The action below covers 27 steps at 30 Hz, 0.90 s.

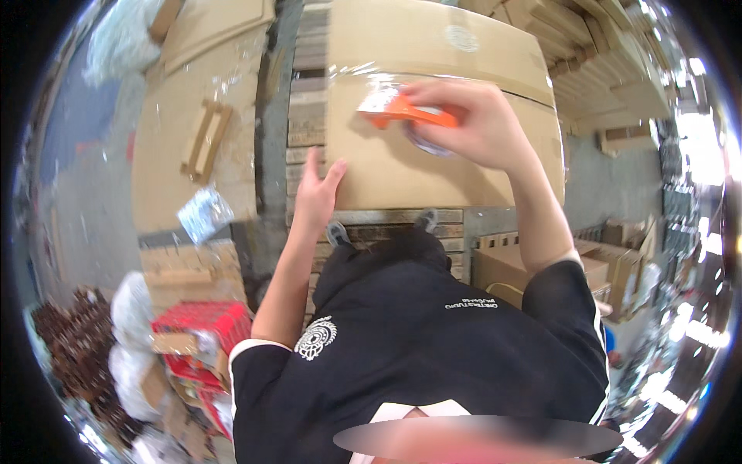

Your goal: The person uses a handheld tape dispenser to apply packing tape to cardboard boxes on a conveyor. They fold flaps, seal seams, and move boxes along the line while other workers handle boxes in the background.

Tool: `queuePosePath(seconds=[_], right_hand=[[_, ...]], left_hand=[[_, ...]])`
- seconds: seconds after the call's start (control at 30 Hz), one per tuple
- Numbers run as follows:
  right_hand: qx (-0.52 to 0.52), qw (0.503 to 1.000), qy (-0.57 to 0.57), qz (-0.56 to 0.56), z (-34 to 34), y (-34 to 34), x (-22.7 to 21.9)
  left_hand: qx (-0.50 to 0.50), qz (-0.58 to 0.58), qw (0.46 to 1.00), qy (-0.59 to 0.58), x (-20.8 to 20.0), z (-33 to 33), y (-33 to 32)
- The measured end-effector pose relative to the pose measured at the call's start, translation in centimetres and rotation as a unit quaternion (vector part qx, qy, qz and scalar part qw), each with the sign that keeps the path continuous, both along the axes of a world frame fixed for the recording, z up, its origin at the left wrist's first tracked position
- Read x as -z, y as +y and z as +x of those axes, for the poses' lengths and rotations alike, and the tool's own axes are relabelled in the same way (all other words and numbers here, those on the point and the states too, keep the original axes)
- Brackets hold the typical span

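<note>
A large brown cardboard box (pixel 386 178) lies in front of me, with a seam across its top and clear tape along part of it. My right hand (pixel 475 116) grips an orange tape dispenser (pixel 413 114) just above the box top, near the seam. A roll of clear tape (pixel 429 145) shows under the dispenser, partly hidden by my fingers. At the box's near left edge rests my left hand (pixel 318 189), thumb and fingers apart, touching the cardboard. Whether the dispenser touches the box I cannot tell.
Wooden pallet slats (pixel 308 116) show under and left of the box. Flat cardboard (pixel 174 170) with a clear plastic packet (pixel 205 215) lies farther left. Stacked cardboard (pixel 618 69) stands at the far right. A brown carton (pixel 502 267) and a red box (pixel 201 325) are nearer me.
</note>
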State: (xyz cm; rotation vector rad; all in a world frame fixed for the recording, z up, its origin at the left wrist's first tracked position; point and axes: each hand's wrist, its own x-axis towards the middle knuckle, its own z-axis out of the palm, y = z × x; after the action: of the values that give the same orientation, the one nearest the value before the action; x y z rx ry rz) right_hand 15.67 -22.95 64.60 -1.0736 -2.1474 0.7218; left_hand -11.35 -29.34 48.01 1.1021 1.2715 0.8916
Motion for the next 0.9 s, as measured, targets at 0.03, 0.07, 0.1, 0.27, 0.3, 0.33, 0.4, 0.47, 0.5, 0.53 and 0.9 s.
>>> queuePosePath(seconds=[0.03,0.07,0.1,0.27,0.3,0.33,0.4,0.47,0.5,0.53,0.9], right_hand=[[-0.042,0.996,-0.074,0.018,-5.5,1.9,-0.9],[-0.097,0.985,-0.122,0.070,-10.9,3.4,-1.9],[-0.122,0.970,-0.208,0.027,-15.8,4.5,-2.9],[-0.226,0.819,-0.527,-0.028,-37.3,7.4,0.2],[-0.238,0.741,-0.624,-0.071,-40.2,7.3,2.4],[-0.230,0.696,-0.677,-0.064,-42.2,6.2,4.8],[-0.260,0.571,-0.769,-0.123,-44.2,5.1,6.6],[-0.261,0.571,-0.771,-0.105,-44.0,4.1,5.9],[-0.260,0.576,-0.771,-0.080,-43.5,3.7,4.5],[-0.273,0.555,-0.781,-0.086,-42.8,3.9,2.2],[-0.311,0.428,-0.830,-0.175,-33.4,6.3,0.8]], left_hand=[[-0.014,-0.093,0.965,-0.244,0.8,-2.4,0.2],[-0.003,-0.097,0.962,-0.254,1.6,-4.2,0.0],[-0.017,-0.097,0.959,-0.266,2.7,-5.4,-0.4],[-0.051,-0.135,0.945,-0.294,7.2,-9.4,-1.8],[-0.047,-0.132,0.946,-0.291,7.9,-10.0,-2.1],[-0.053,-0.127,0.948,-0.286,8.4,-10.5,-2.3],[-0.071,-0.098,0.957,-0.263,9.3,-11.6,-2.8],[-0.106,-0.054,0.969,-0.215,9.7,-12.7,-3.3],[-0.123,-0.039,0.971,-0.199,9.8,-13.1,-3.5],[-0.110,-0.005,0.975,-0.193,9.7,-13.8,-3.6],[0.217,0.405,0.771,0.441,1.0,-13.6,-0.3]])
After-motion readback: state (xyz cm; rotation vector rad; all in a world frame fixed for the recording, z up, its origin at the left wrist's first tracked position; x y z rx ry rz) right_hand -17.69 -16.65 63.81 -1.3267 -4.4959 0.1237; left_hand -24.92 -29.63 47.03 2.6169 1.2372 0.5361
